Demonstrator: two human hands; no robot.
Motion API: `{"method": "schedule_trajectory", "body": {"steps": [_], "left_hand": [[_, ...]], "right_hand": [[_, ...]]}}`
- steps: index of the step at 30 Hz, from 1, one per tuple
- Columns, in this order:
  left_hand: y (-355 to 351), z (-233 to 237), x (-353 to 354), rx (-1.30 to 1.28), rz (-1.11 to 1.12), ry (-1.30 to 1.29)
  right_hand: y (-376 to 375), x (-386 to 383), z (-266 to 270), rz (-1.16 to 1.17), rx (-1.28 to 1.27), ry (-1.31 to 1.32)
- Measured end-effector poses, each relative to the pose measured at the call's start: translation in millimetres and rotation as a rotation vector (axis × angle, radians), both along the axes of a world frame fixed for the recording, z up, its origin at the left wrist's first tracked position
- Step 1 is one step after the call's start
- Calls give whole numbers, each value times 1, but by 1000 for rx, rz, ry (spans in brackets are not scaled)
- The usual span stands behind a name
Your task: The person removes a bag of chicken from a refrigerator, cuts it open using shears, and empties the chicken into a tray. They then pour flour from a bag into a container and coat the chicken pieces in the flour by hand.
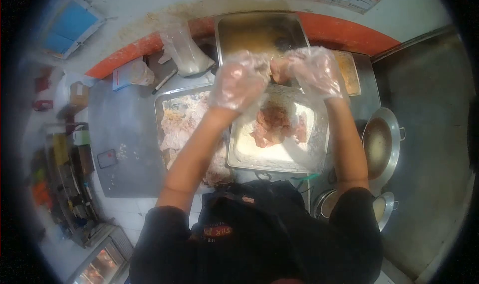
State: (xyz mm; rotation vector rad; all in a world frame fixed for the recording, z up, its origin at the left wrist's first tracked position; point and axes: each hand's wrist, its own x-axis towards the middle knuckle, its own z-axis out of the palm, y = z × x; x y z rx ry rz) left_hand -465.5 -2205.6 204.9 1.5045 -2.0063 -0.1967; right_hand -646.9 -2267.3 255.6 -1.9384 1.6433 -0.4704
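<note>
Both hands wear clear, loose plastic gloves and are raised over the far side of a metal tray of white flour (242, 159). Between them hangs a piece of raw meat (280, 70). My right hand (317, 73) is closed around one end of it. At the other end, my left hand (240, 82) has its fingers curled in on the meat; the glove partly hides the grip. More raw meat (272, 127) lies in the flour below, mostly uncoated. To the left, flour-coated meat pieces (182, 129) fill a second tray (157, 104), partly covered by my left forearm.
Behind my hands stands a deep metal pan of brownish liquid (249, 32). A plastic bag of white powder (187, 54), a white tub (142, 74), a marker (164, 82) and a phone (106, 158) are leftward. A large wok (394, 149) stands at the right.
</note>
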Motion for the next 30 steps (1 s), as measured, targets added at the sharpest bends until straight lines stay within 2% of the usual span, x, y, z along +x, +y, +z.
{"method": "schedule_trajectory", "body": {"steps": [2, 3, 4, 5, 6, 7, 8, 9, 10, 11, 12, 13, 14, 15, 17, 18, 19, 20, 21, 22, 23, 24, 25, 26, 28, 30], "left_hand": [[25, 8, -11, 423, 7, 284], [33, 2, -10, 423, 13, 286], [42, -11, -9, 347, -87, 204], [51, -26, -9, 270, -185, 122], [62, -47, -9, 272, -177, 123], [72, -72, -9, 248, -79, 290], [82, -98, -4, 218, 33, 450], [93, -120, 4, 267, 69, 761], [103, -109, 18, 262, 107, 746], [113, -90, 31, 119, 127, 583], [122, -79, 43, -20, 138, 418], [130, -98, 65, 42, 145, 438], [149, -112, 90, 119, 281, 225], [174, -125, 119, 194, 424, 11], [201, -166, 160, 251, 660, 93], [205, -165, 166, 248, 667, 94], [208, -164, 171, 439, 712, -125], [211, -163, 178, 630, 746, -347], [214, -170, 185, 627, 753, -344], [217, -185, 194, 578, 627, -433], [219, -194, 202, 529, 501, -520], [214, -191, 206, 531, 507, -516], [205, -186, 207, 614, 532, -464], [199, -181, 207, 696, 558, -406], [200, -169, 208, 646, 509, -381], [197, -153, 212, 585, 447, -371]], "right_hand": [[20, -9, 5, 100, 235, 2], [28, -15, -10, 148, 192, 5], [30, -21, -34, 153, 196, 5], [31, -28, -59, 202, 64, -44], [32, -32, -73, 250, -70, -95], [36, -32, -76, 316, -187, -105], [43, -26, -71, 340, -185, -117], [52, -14, -62, 256, -74, -123], [61, -3, -59, 174, 42, -127], [67, 5, -70, 191, 165, -300], [71, 19, -79, 216, 175, -311], [78, 38, -83, 363, 80, -240], [86, 57, -88, 503, -21, -166], [99, 93, -103, 567, 12, -159], [103, 148, -157, 673, 23, -87], [95, 171, -185, 731, 3, -25], [89, 188, -198, 738, 1, -24], [83, 204, -208, 797, 53, 234], [77, 218, -220, 848, 102, 496], [69, 226, -257, 853, 95, 498], [62, 230, -307, 855, -110, 666], [61, 231, -333, 849, -317, 831], [72, 221, -240, 934, -130, 589], [73, 222, -213, 945, -134, 596], [73, 223, -190, 852, 129, 652], [71, 221, -179, 871, 32, 684]]}}
